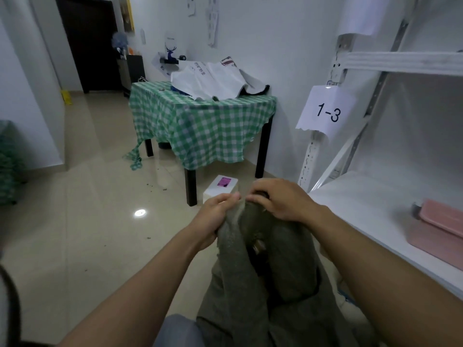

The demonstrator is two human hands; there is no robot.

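Note:
A grey-green garment (263, 279) of thick cloth hangs in front of me, from my hands down to the bottom of the head view. My left hand (213, 219) grips its upper left edge, thumb on top. My right hand (278, 199) curls over the top of the cloth on the right, fingers bent round a darker fold. The two hands are close together, almost touching. A small brownish tag or fastener (258, 244) shows in the dark opening of the garment.
A white metal shelf unit (375, 196) stands at my right with a paper label "1-3" (328, 111) and a pink box (441, 229) on it. Ahead is a table with a green checked cloth (200, 121) bearing white bags. A small white box (220, 187) sits on the glossy tiled floor.

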